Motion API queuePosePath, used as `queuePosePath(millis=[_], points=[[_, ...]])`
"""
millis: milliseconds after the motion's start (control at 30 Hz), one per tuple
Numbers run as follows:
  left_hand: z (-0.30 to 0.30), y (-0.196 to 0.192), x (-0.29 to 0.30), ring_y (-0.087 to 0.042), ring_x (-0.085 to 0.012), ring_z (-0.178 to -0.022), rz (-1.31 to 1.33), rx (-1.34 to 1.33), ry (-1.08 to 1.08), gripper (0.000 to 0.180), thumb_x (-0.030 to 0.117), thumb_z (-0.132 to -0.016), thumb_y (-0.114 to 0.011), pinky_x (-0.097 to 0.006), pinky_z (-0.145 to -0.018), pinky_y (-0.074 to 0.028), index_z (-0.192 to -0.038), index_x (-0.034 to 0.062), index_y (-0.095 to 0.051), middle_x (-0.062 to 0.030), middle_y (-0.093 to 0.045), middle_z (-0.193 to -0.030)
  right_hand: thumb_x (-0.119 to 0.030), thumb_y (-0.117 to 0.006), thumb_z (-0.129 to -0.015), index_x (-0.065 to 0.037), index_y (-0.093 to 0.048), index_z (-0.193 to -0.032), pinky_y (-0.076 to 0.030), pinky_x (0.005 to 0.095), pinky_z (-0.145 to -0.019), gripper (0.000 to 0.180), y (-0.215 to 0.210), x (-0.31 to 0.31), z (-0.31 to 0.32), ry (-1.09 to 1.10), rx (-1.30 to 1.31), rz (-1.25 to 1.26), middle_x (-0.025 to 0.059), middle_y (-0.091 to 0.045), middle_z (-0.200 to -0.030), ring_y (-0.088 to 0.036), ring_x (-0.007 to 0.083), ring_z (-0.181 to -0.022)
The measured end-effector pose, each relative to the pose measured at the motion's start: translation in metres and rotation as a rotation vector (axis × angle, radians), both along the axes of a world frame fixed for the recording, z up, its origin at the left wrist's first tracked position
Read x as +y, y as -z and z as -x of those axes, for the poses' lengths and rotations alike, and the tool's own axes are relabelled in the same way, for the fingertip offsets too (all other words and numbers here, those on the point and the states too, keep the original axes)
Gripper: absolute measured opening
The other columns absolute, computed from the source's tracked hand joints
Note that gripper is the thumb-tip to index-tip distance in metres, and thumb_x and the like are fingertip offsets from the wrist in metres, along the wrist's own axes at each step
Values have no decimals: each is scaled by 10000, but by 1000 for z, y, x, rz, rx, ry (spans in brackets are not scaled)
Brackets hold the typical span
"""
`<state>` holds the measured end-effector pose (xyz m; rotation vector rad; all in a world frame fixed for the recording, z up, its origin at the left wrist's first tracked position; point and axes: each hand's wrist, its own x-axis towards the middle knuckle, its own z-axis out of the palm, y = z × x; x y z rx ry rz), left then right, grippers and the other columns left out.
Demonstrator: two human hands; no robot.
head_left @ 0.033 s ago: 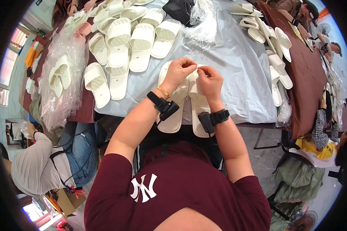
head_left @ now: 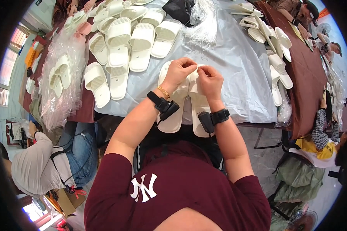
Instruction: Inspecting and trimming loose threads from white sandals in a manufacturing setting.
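A pair of cream slide slippers lies side by side at the table's near edge, heels toward me: the left slipper (head_left: 170, 121) and the right slipper (head_left: 200, 107). Over their toe ends, my left hand (head_left: 178, 73) and my right hand (head_left: 211, 81) almost meet, each with thumb and fingertips pinched together. Whatever sits between the fingertips is too small to make out. Both wrists wear black strapped devices. Beyond my hands lies a bundle of thin white strings (head_left: 200, 29), beside a black bag (head_left: 176, 10).
Cream slippers (head_left: 118, 48) are heaped at the far left on grey plastic sheeting (head_left: 243, 88). Clear plastic bags (head_left: 61, 106) with slippers lie farther left. More slippers (head_left: 283, 43) line the right side by a brown-covered table (head_left: 306, 96). A seated person (head_left: 40, 163) is at left; others work at right.
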<state>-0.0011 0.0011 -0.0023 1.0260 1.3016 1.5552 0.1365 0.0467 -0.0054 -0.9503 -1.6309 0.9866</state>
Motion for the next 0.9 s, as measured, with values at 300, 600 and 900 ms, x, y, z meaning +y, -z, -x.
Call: queuePosePath(millis=[300,600,900], points=[[-2,-2,0,-548,-65,-727,60,171,16,109,90,-798,-665,-214,-671,-446,-850,-5,-680,-9,-648,-794,-93,-667,-760,-22,-688,-803,-494,290,-606,86,4,-1,-5,6,-67,-16,106,-673,-776,-635,192,-649],[3,-1,2,-550,-74,-658,5,420,-36,151,120,-769,-671,-250,-613,-463,-809,-25,-675,-33,-648,-705,-78,-653,-770,-21,-696,-840,-499,293,-647,100,1,-2,1,-10,-84,-104,134,-675,-799,-646,214,-689],[-1,-13,-6,-585,-282,-834,-200,672,-191,156,171,-732,-675,-361,-763,-461,-805,34,-666,-118,-631,-821,-38,-636,-826,-19,-686,-922,-476,244,-650,110,4,-5,-1,-80,-46,-37,52,-655,-767,-595,104,-691]])
